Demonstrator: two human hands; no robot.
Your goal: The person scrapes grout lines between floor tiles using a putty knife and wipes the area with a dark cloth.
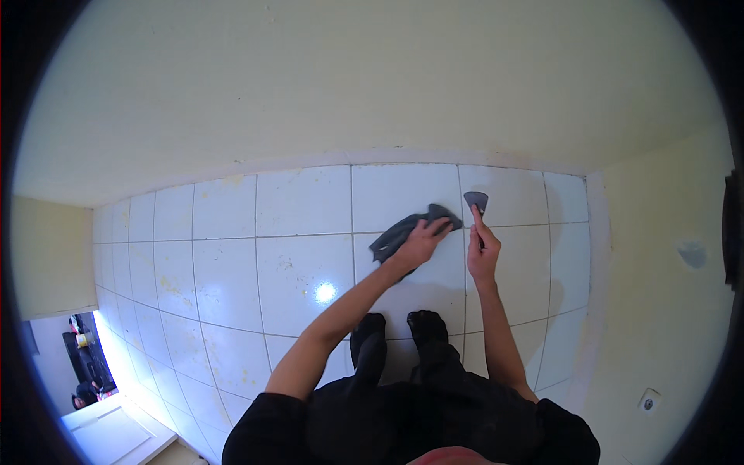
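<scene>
Where the left hand [419, 246] rests: on a dark grey cloth [397, 236], fingers curled over the fabric and grasping it.
Dark grey cloth: one, bunched and creased, lying on the floor tiles ahead of the feet; one end trails to the left of the hand, the other shows beyond its fingertips, near the scraper.
Right hand [483, 257]: closed round the handle of the scraper, index finger stretched along it toward the blade.
Putty-knife scraper [477, 201]: one, fan-shaped grey blade, dark handle; held just right of the cloth, blade pointing at the far wall; whether the edge touches the floor, cannot tell.
Floor tiles [304, 267]: white, glossy, dark joints; yellowish stains and specks mostly to the left; one bright glare spot left of the feet.
Feet: two, in black socks [427, 325], side by side below the cloth.
Clothing: black short-sleeved top [267, 426], dark trousers [438, 364].
Far wall [372, 85]: cream, small dark marks, pale skirting [310, 157] at its foot.
Right wall [659, 310]: cream, with a greyish patch [692, 254] and a wall socket [649, 401].
Door [116, 432]: white, panelled, lower left, beside an opening; articles beyond too small to identify.
</scene>
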